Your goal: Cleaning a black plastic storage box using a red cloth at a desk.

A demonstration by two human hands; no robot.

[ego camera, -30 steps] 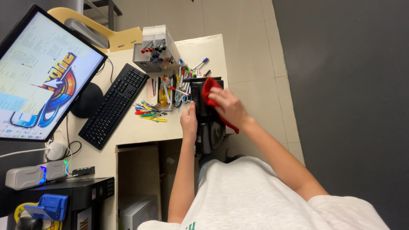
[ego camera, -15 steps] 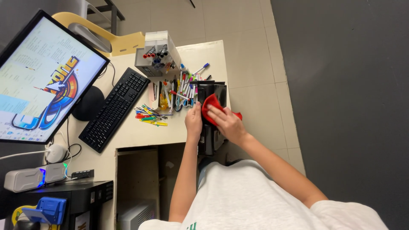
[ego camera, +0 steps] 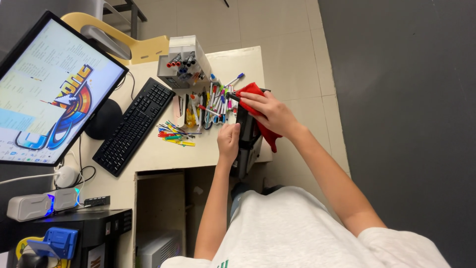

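1. Red cloth (ego camera: 258, 106) is what the head view centres on: it lies pressed against the top and far side of a dark box-like object (ego camera: 245, 134) that stands at the near edge of the desk (ego camera: 163, 156), part of it hanging down past the wrist.
2. Right hand (ego camera: 270, 111) lies flat over the cloth, fingers (ego camera: 250, 99) stretched out side by side and pushing the cloth onto the object; they are not curled into a grip.
3. Left hand (ego camera: 228, 141) holds the near side of the object, fingers wrapped onto it to steady it. How tightly they are clamped I cannot tell from here.
4. Just beyond the fingers of both hands lies a loose scatter of markers and pens (ego camera: 215, 101), some touching each other. Further out from the fingertips stands a grey organiser box (ego camera: 183, 62) with more markers upright in it. Off to the left-hand side are a black keyboard (ego camera: 131, 124) and a monitor (ego camera: 49, 94).
5. What could go wrong, as I judge it: the object sits right at the desk's edge, so a firm push from the right hand could tip it off if the left hand's hold slackens. The trailing cloth or a sweeping hand could also catch the nearest markers and roll them off the desk.
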